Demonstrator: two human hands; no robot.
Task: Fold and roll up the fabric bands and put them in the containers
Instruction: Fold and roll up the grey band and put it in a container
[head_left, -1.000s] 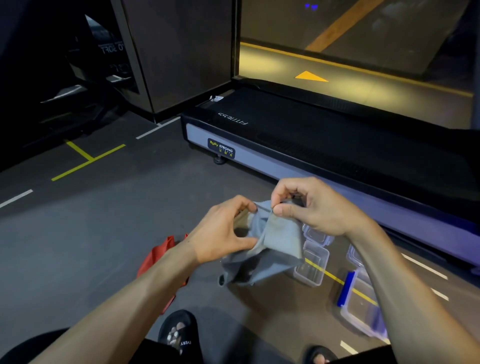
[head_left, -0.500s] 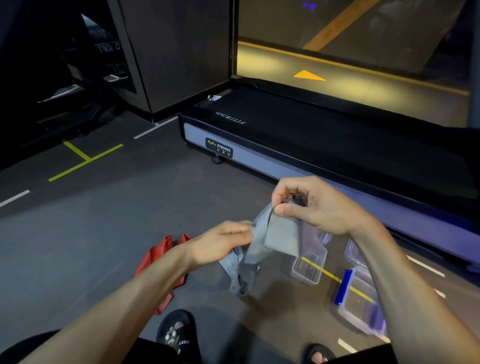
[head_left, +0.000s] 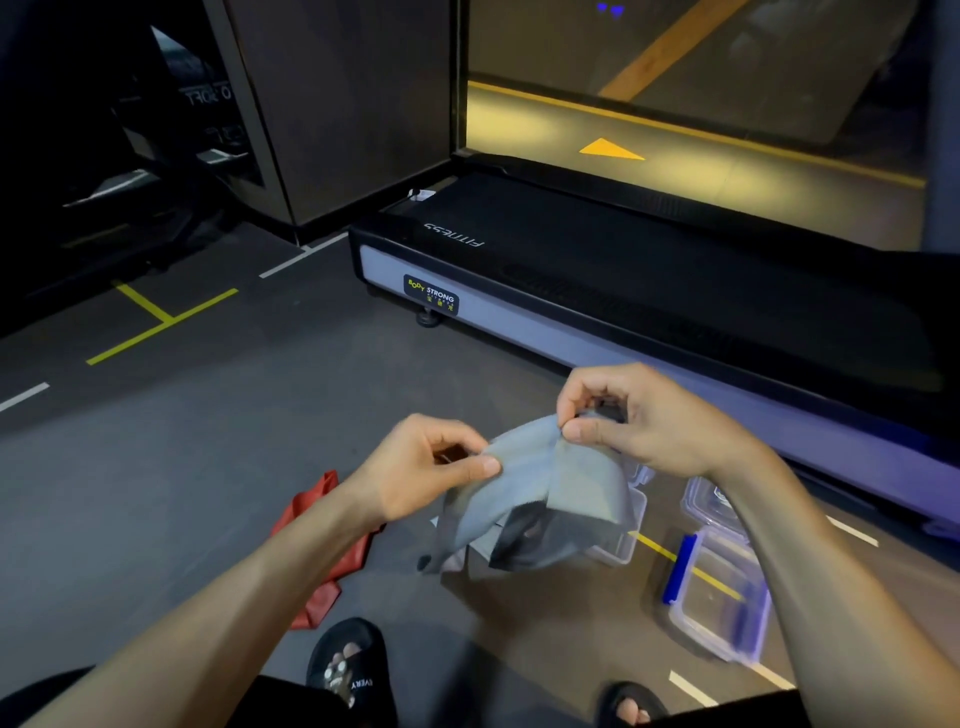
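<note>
down at the bottom edge, two feet in black slides, the left slide (head_left: 349, 662) printed with white letters, the right slide (head_left: 628, 704) only partly in view, both on the dark floor (head_left: 156, 467). just past the left foot a red band (head_left: 322, 551) lies crumpled on the floor, partly hidden under the left forearm. to the right, on the floor, a clear box (head_left: 719, 605) with blue clips sits open across a yellow line, and a lid (head_left: 709, 501) lies just beyond it, under the right wrist.

now the action: both hands are up over the floor with a grey band (head_left: 550, 483) hanging between them. the left hand (head_left: 415, 473) has its grip closed on the band's left edge, thumb on top, fingers curled behind. the right hand (head_left: 644, 421) pinches the upper fold tight between thumb and forefinger, other fingers curled in. the band sags below in loose folds, a dark inner face showing at the bottom. it's in the air, above a small clear tub (head_left: 621, 545) that peeks out beneath it.

further off, a treadmill (head_left: 597, 270) runs across the view, black deck, pale side rail, a "body strong" label near its end. yellow and white tape lines mark the floor to the left. beyond the treadmill, glass with a yellow arrow (head_left: 610, 149) showing.
</note>
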